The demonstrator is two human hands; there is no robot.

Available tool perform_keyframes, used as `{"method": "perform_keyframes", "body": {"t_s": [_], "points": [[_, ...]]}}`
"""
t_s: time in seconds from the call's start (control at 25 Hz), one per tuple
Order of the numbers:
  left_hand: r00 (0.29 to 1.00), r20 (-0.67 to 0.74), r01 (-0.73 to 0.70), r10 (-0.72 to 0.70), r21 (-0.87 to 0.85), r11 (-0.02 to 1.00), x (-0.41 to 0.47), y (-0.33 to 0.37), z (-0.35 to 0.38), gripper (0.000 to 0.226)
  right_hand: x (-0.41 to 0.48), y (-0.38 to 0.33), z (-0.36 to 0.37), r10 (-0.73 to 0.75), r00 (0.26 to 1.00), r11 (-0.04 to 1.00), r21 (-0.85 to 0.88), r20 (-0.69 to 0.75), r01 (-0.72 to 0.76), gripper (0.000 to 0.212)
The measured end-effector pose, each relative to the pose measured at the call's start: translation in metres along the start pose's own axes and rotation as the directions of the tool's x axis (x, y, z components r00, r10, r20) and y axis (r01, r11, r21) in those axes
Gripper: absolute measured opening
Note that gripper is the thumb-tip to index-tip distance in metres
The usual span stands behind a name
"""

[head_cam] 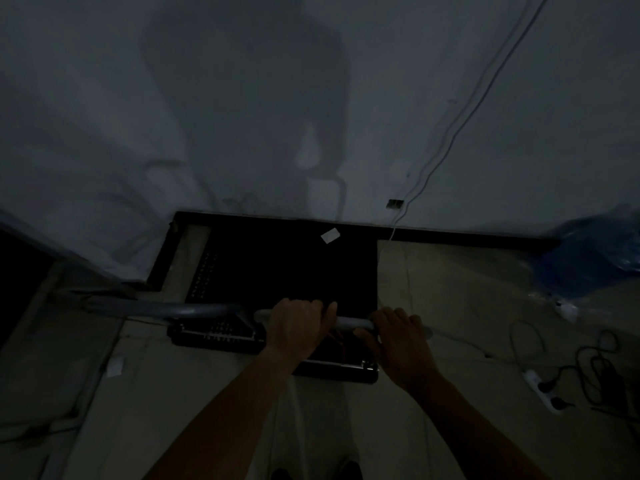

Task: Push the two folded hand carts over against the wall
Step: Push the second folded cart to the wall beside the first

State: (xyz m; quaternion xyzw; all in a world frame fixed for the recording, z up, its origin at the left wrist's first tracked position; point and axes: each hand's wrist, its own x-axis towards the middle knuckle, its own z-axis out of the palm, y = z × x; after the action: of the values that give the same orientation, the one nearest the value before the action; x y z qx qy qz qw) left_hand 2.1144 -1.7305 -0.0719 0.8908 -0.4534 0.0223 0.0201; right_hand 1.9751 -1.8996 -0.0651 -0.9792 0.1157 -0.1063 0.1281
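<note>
The room is dim. A black platform hand cart [294, 265] lies in front of me with its far end at the dark baseboard of the white wall [242, 116]. Its grey tubular handle [353, 322] crosses just above the near edge. My left hand [298, 327] and my right hand [398, 337] both wrap that handle, side by side. A second black cart [214, 336] lies to the left, partly under the first, with its own grey handle [162, 308] reaching left. A small white tag [330, 235] lies on the deck.
A thin cable [460, 123] hangs down the wall to the floor at right. A blue plastic-wrapped bundle [595, 251] sits at the far right. A white power strip [543, 393] with dark cords lies on the tiled floor at right. A dark opening is at the left edge.
</note>
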Motion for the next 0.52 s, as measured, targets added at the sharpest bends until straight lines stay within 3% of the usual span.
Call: {"method": "perform_keyframes", "body": {"t_s": [0.08,0.12,0.28,0.52], "points": [[1.0,0.01,0.015,-0.015,0.018,1.0,-0.0007,-0.0005,-0.0069,0.044,-0.0003,0.0008,0.0012,-0.005,1.0,1.0,-0.01,0.003,0.005,0.039],[0.999,-0.011,0.045,-0.045,-0.01,0.999,0.0006,0.0,-0.0096,0.042,-0.0002,0.0009,0.0018,-0.01,1.0,1.0,-0.017,0.007,0.01,0.038],[0.992,-0.051,0.113,-0.119,-0.102,0.988,0.0003,0.0014,-0.0071,0.064,-0.0006,0.0009,0.0022,-0.008,1.0,1.0,-0.019,0.015,0.009,0.038],[0.988,-0.097,0.115,-0.123,-0.084,0.99,0.0016,0.0002,-0.0081,0.062,0.0019,0.0004,0.0004,-0.006,1.0,1.0,-0.002,0.017,0.006,0.038]]}}
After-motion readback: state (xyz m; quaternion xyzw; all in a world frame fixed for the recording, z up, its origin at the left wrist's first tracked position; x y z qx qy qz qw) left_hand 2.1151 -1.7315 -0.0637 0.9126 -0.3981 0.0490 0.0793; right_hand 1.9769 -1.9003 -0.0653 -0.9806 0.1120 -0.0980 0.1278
